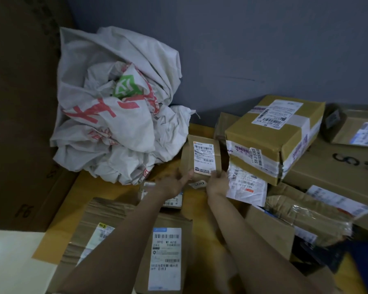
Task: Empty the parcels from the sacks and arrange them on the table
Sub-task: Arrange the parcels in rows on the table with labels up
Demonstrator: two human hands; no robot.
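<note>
**Head view: small parcel held between sacks and boxes**

The yellow table (89,187) stands against a blue-grey wall (242,49). A tall brown carton (19,102) closes off its left edge. Crumpled white sacks (115,115) fill the far left corner, and a large taped box (272,136) crowds the right side. Between them sits a small labelled parcel (201,159). The left hand (174,183) pinches its near left corner and the right hand (217,183) grips its near right corner. Bare tabletop shows only as a strip by the left edge. A flat labelled parcel (166,257) lies at the near edge.
</note>
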